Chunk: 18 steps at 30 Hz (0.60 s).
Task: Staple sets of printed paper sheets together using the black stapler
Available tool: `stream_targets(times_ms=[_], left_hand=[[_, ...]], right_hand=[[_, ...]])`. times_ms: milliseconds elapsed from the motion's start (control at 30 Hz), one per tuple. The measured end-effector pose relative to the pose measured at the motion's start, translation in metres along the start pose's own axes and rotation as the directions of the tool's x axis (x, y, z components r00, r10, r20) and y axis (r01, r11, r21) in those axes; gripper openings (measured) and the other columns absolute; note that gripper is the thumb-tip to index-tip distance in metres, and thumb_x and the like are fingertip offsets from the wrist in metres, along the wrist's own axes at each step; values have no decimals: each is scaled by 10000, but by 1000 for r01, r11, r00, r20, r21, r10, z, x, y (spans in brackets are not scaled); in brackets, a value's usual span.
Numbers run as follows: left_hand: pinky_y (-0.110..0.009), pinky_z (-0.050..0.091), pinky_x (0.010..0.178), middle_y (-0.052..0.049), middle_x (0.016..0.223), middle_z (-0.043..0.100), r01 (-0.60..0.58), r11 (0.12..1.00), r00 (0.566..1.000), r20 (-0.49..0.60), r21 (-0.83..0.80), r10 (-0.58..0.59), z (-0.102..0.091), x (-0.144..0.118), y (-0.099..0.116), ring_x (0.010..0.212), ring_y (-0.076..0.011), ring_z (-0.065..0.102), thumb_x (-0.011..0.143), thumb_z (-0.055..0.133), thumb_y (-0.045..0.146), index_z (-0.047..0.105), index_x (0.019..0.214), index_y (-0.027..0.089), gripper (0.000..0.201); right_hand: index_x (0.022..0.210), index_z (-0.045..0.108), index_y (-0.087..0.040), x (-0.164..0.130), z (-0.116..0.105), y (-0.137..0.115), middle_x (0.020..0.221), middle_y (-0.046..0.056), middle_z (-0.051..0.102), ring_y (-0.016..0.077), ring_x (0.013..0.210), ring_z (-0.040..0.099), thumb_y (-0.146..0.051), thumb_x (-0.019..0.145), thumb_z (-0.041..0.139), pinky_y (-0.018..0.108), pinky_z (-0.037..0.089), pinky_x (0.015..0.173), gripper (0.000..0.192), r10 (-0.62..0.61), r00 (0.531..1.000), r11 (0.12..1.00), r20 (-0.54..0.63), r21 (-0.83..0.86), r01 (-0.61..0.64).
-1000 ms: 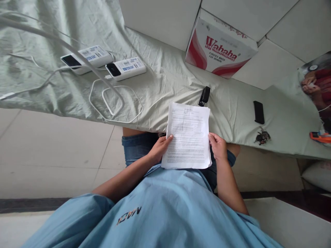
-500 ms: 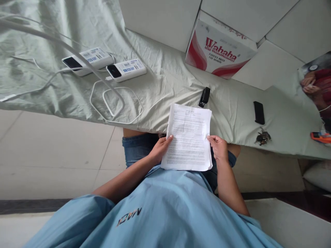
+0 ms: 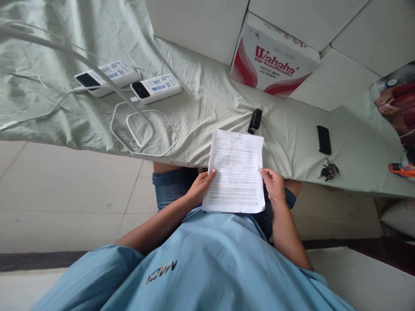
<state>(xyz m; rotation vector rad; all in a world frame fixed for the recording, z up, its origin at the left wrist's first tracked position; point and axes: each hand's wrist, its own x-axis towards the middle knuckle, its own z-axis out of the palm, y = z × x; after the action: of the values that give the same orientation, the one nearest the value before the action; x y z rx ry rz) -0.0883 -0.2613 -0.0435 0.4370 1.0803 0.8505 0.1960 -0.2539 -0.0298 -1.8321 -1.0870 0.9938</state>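
Paper: white printed sheet stack [image 3: 236, 170], held upright over the lap, at the edge of the pale green cloth-covered table [image 3: 201, 108].
Left hand [image 3: 201, 186]: fingers closed on the stack's left edge.
Right hand [image 3: 275, 185]: pinches the right edge.
Black stapler [image 3: 255, 120]: just beyond the stack's top.

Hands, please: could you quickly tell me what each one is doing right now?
Left hand: closed on the left edge of the papers.
Right hand: closed on their right edge.
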Motion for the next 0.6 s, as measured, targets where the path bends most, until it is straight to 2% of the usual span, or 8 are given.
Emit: stream_targets(times_ms=[67,167,267,367,600], left_hand=[[-288,546,653,-78,744,768,1,1000,1000,-3,1,-1,0,1,-2,680,-206,701,580,894,778,741,766,146,676],[-317,578,700,-82,788,787,25,999,1000,12,-44,-25,-1,1,-4,741,-242,744,622,923,692,768,876,145,623],[-360,612,774,-89,864,813,67,989,997,41,-135,-62,-2,-1,-3,825,-279,776,637,967,538,781,992,152,557],[-378,625,794,-118,912,824,115,980,992,63,-162,-106,-4,-1,-4,836,-290,780,623,982,444,789,1002,133,527],[-379,625,821,-134,908,823,140,986,989,55,-94,-135,-8,3,-11,824,-282,774,590,996,504,803,959,110,573]], right_hand=[[905,751,-193,-1,0,1,772,29,740,180,681,597,-666,772,767,303,479,665,492,-1,998,1000,63,-5,1],[841,710,-205,-4,2,0,762,21,728,170,667,584,-643,793,743,289,463,643,443,-31,991,999,130,-18,34],[769,658,-215,-6,4,-2,713,5,685,156,632,534,-635,814,709,277,421,599,426,-49,989,998,143,-31,54],[760,634,-225,-6,6,-2,698,-4,664,158,629,527,-625,816,702,279,420,604,410,-46,989,999,139,-18,49],[774,644,-223,-4,10,-1,710,3,685,169,641,568,-606,829,701,291,445,628,391,-42,990,999,132,-2,43]])
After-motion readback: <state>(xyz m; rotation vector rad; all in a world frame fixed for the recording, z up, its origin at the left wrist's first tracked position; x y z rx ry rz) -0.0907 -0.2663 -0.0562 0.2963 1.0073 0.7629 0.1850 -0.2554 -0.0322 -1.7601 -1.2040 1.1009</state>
